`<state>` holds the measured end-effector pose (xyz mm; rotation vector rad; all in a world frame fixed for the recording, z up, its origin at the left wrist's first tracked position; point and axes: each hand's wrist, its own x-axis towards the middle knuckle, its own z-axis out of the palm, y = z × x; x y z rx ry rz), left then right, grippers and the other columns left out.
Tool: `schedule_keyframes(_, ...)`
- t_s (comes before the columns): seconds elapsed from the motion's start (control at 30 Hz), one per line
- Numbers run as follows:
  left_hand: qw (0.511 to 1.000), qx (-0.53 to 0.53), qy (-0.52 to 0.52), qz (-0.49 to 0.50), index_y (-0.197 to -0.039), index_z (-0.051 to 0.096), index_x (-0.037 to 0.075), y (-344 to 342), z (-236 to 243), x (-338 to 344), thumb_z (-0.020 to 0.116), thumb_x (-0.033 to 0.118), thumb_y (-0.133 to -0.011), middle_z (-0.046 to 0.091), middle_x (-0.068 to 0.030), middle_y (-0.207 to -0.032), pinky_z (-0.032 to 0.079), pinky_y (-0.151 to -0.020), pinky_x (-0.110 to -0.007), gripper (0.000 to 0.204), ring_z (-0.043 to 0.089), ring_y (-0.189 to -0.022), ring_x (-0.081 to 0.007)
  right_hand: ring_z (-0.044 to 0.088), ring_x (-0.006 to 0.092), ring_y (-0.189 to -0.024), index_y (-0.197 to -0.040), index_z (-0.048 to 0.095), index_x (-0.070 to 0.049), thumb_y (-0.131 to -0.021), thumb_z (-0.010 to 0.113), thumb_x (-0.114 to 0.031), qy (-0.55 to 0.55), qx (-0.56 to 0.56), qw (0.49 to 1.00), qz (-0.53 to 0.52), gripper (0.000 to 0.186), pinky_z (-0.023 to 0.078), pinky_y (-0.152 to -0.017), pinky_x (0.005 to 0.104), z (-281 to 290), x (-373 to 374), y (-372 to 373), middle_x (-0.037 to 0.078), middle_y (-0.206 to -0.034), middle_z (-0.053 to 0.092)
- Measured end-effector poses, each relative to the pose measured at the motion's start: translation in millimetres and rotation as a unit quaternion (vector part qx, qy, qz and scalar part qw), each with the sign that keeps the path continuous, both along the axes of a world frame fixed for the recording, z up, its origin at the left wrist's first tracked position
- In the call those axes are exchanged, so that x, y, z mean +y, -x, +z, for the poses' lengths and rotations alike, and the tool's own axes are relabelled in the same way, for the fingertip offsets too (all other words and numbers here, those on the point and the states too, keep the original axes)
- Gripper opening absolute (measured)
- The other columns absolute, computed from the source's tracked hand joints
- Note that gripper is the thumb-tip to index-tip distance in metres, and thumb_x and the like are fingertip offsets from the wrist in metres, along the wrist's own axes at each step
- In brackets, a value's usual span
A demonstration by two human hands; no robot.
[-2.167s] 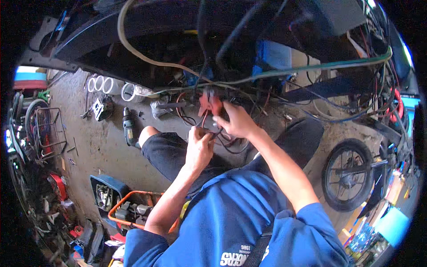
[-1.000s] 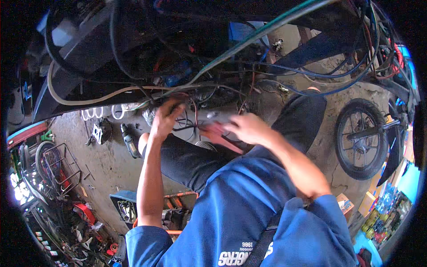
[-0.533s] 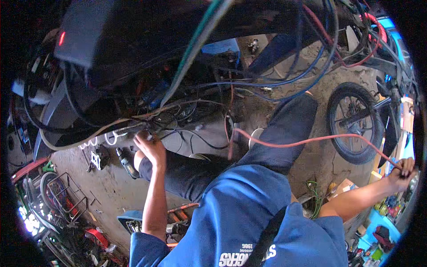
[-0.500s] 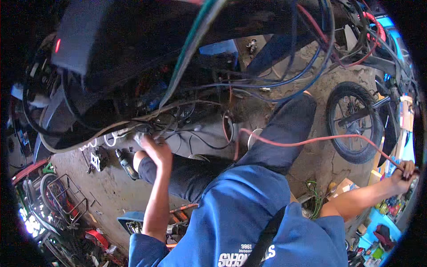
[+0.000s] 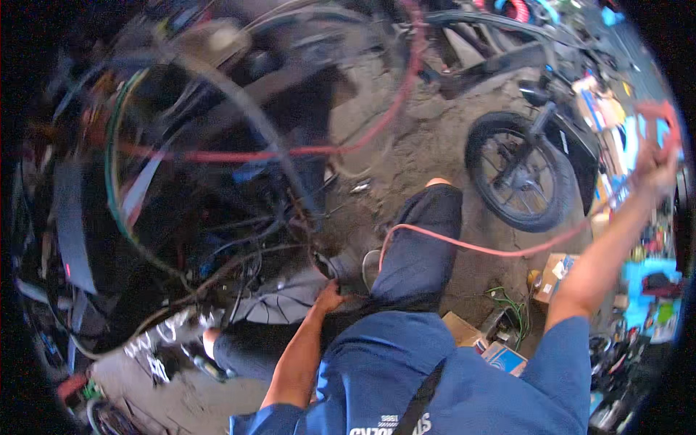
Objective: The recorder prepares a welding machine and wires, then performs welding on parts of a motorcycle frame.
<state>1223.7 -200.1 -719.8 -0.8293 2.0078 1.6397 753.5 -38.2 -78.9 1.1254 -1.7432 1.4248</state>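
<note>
Out at the far right, my right hand (image 5: 654, 165) is raised and closed on a blurred red object (image 5: 658, 119), perhaps a clamp. A red cable (image 5: 493, 250) runs from near that hand in a loop over my right thigh. My left hand (image 5: 330, 296) is low in the centre beside my lap, fingers curled at dark wires (image 5: 319, 257); what they grip is unclear. Above it hangs a tangle of blurred red, green, grey and black cables (image 5: 257, 155) along dark bodywork (image 5: 76, 239).
A spoked front wheel (image 5: 515, 170) stands right of my knee. Cardboard boxes (image 5: 552, 279) and green wires (image 5: 518, 315) lie on the dirty floor (image 5: 417, 101). Assorted goods (image 5: 649, 290) crowd the right edge, white rings (image 5: 167, 330) and a drill (image 5: 210, 366) the lower left.
The view has swung rightward. My right hand has gone from the centre to the far right and risen, drawing out the red cable. My left hand has shifted right toward my lap.
</note>
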Motion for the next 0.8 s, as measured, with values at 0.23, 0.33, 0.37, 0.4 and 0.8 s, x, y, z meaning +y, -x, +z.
schedule_keyframes(0.23, 0.988, 0.057, 0.135, 0.055, -0.118, 0.054, 0.006, -51, 33, -93, 0.068, 0.017, -0.082, 0.066, -0.0215, -0.102, 0.05, -0.081, -0.045, 0.04, 0.063, -0.098, -0.0391, 0.048, 0.0251, -0.125, -0.14, 0.042, -0.006, -0.092, 0.044, -0.06, -0.023, -0.341, 0.869, 0.357, 0.072, 0.035, -0.106, 0.0443, -114, -74, 41, 0.012, -0.135, 0.051)
schedule_keyframes(0.33, 0.958, 0.053, 0.27, 0.077, -0.111, 0.059, 0.002, -63, 93, -121, 0.064, 0.015, -0.085, 0.066, -0.0193, -0.103, 0.05, -0.082, -0.043, 0.029, 0.063, -0.097, -0.0379, 0.056, 0.0204, -0.108, -0.139, 0.045, -0.013, -0.093, 0.049, -0.055, 0.047, -0.44, 0.847, 0.295, 0.062, 0.044, -0.093, 0.0408, -186, -110, 56, 0.007, -0.123, 0.055)
schedule_keyframes(0.37, 0.962, 0.02, 0.258, 0.086, -0.112, 0.058, 0.002, -68, 114, -127, 0.063, 0.015, -0.086, 0.066, -0.0189, -0.104, 0.049, -0.083, -0.043, 0.029, 0.063, -0.099, -0.0373, 0.058, 0.0198, -0.105, -0.138, 0.045, -0.015, -0.096, 0.049, -0.048, 0.083, -0.49, 0.822, 0.278, 0.054, 0.045, -0.092, 0.0398, -200, -123, 70, 0.005, -0.122, 0.056)
schedule_keyframes(0.4, 0.956, 0.026, 0.274, 0.099, -0.114, 0.058, 0.002, -73, 133, -130, 0.061, 0.015, -0.088, 0.066, -0.0184, -0.105, 0.049, -0.084, -0.042, 0.029, 0.063, -0.1, -0.0366, 0.06, 0.0213, -0.102, -0.136, 0.046, -0.016, -0.097, 0.047, -0.047, 0.096, -0.463, 0.842, 0.258, 0.049, 0.046, -0.093, 0.0395, -208, -138, 87, 0.005, -0.122, 0.056)
schedule_keyframes(0.8, 0.937, 0.044, 0.302, 0.17, -0.104, 0.062, 0.001, -97, 220, -84, 0.059, 0.012, -0.089, 0.066, -0.0169, -0.096, 0.049, -0.077, -0.041, 0.019, 0.062, -0.088, -0.0346, 0.062, 0.0154, -0.078, -0.106, 0.062, -0.001, -0.09, 0.063, -0.046, -0.189, -0.487, 0.841, 0.143, 0.048, 0.049, -0.075, 0.0268, -250, -151, 154, 0.005, -0.088, 0.063)
